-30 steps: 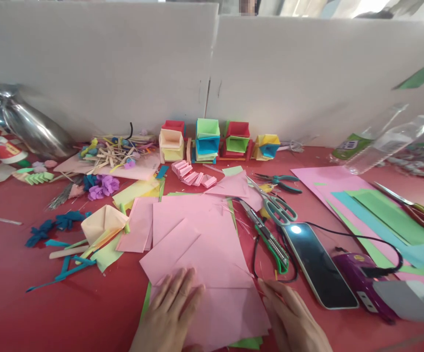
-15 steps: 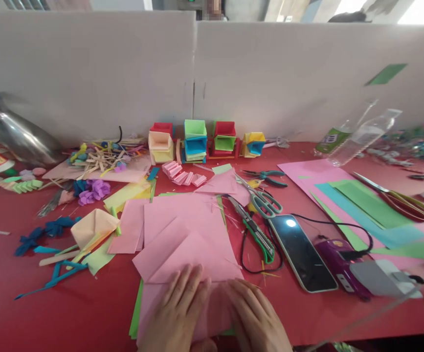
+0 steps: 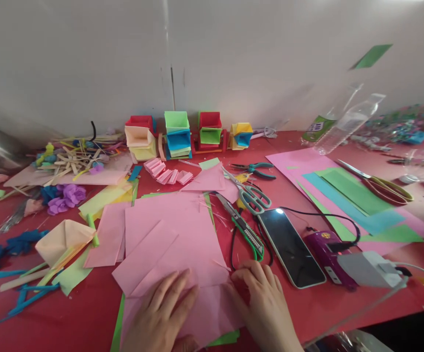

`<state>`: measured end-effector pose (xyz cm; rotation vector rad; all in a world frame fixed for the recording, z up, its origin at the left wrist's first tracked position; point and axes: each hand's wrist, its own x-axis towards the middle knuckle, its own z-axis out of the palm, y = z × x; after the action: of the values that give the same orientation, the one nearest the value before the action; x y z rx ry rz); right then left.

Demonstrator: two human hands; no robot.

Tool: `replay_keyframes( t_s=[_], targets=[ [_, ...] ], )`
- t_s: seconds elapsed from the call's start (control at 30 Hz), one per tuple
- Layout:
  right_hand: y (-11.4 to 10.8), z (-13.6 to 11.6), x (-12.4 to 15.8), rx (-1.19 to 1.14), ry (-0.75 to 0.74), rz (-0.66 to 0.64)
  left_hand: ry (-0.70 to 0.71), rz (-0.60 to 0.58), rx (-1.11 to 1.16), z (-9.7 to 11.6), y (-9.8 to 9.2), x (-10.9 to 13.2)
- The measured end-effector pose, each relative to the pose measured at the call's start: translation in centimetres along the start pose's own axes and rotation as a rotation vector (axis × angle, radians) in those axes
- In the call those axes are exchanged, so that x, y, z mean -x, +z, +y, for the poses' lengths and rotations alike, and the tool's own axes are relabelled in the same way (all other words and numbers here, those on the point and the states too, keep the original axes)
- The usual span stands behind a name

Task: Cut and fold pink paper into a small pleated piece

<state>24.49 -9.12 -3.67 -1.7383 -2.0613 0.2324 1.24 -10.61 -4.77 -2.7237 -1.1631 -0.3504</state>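
Observation:
My left hand (image 3: 164,308) lies flat on pink paper (image 3: 208,310), its fingers stretched out and slightly apart. Folded pieces, among them a pink strip (image 3: 145,254), lie just beyond the fingertips on a larger pink sheet (image 3: 171,210). At the right edge of the paper is my right hand (image 3: 261,300), with bent fingers and the thumb apart from the index finger. I see nothing held in it. A green utility knife (image 3: 246,230) rests just beyond the right hand, with a phone (image 3: 292,249) to its right. Green paper (image 3: 116,322) shows under the pink stack.
Grey-handled scissors (image 3: 254,198) and pliers (image 3: 256,168) lie behind the knife. Small coloured paper boxes (image 3: 177,139) stand before a white partition (image 3: 87,58). Craft scraps crowd the left. A purple power adapter (image 3: 331,256), coloured sheets, scissors (image 3: 376,183) and bottles (image 3: 349,124) occupy the right.
The view has tilted down and shifted right. My right hand has moved outward from the middle of the paper to its right edge, its fingers more bent. My left hand still presses the paper.

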Motion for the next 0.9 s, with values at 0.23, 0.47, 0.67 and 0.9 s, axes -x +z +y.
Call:
replay_keyframes(
  t_s=[0.23,0.47,0.67,0.9],
  targets=[
    [-0.5,-0.1,-0.8,-0.161,-0.015,-0.013,-0.246,-0.022,0.297,-0.3,-0.1,-0.6],
    [-1.8,-2.1,-0.9,-0.655,0.080,-0.170,-0.632,0.218,0.342,-2.6,-0.6,-0.1],
    [-0.2,-2.4,-0.5,-0.641,0.205,-0.092,-0.615,0.172,0.213,-2.5,-0.6,0.4],
    [0.0,-1.8,-0.3,-0.232,0.012,-0.016,0.001,0.009,-0.083,1.1,1.0,0.1]
  ],
)
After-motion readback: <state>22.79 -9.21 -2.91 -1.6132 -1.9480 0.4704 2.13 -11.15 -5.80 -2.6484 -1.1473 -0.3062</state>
